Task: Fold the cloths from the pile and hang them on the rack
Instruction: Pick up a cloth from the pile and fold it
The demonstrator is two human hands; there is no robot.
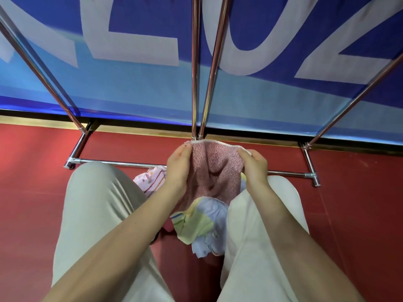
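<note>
Red floor (32,214), blue banner (130,88) behind a shiny rack (194,62). Both hands, left (178,168) and right (254,166), pinch the pink towel's (214,171) top corners; it hangs down.

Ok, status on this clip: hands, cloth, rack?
Left hand and right hand pinch pink towel by its top corners. Pile between knees. Rack ahead, unobstructed.

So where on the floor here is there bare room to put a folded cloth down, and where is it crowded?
Bare red floor lies left of the left knee, below the rack's bottom bar, and more lies right of the right knee by the rack foot. Between the knees it is crowded: both hands, left and right, hold the pink towel above the piled cloths.
</note>
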